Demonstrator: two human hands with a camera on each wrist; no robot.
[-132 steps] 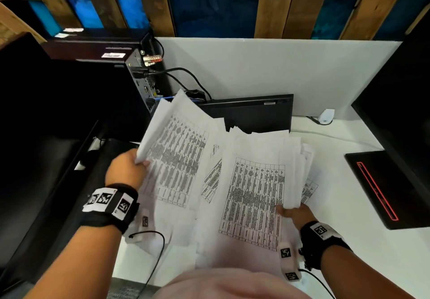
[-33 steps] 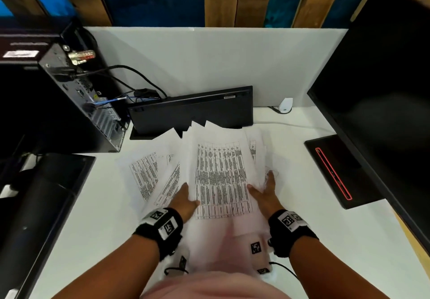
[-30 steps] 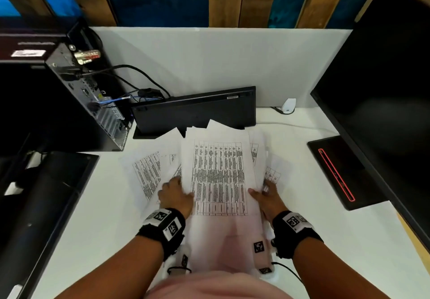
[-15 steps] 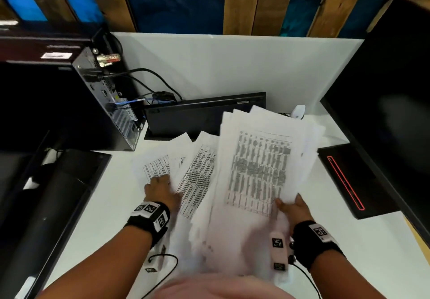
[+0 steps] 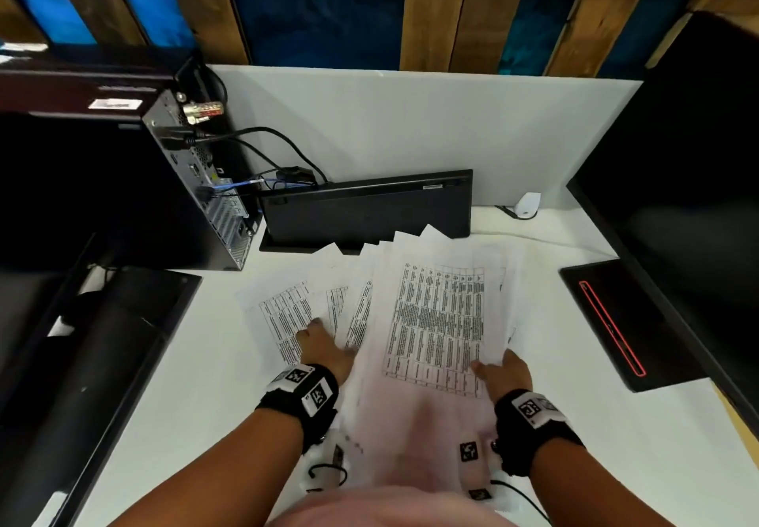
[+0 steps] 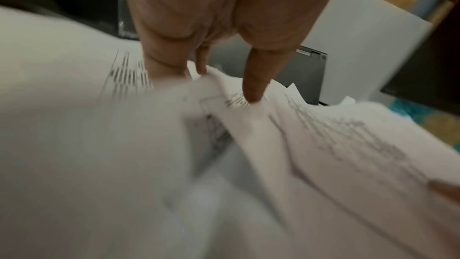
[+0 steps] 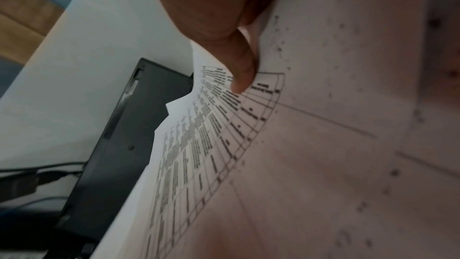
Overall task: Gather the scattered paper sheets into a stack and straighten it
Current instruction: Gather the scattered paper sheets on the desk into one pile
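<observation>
Since half a second ago the main bundle of paper sheets (image 5: 439, 321) has dropped from its raised, tilted position back toward the tabletop (image 5: 172, 383), and the left hand (image 5: 326, 348) has shifted slightly right over the loose pages. The bundle lies centre-front, printed table facing up, with a few loose sheets (image 5: 287, 317) fanned out just left of it and overlapping its edge. Left hand rests on these loose sheets, fingers extended and spread, pressing flat; in the left wrist view one fingertip (image 6: 251, 94) touches printed paper. Right hand (image 5: 499, 374) holds the bundle's near right corner, thumb on top; the right wrist view shows the thumb (image 7: 242, 74) pressing the page, fingers hidden beneath, so a pinch grip. Near edge of the bundle is blurred and partly covered by a pinkish garment at frame bottom. Far corners of the sheets overlap the black keyboard (image 5: 365, 210) standing on edge against the white partition (image 5: 410, 124). Sheet edges are uneven. Both wrist views are motion-blurred.
</observation>
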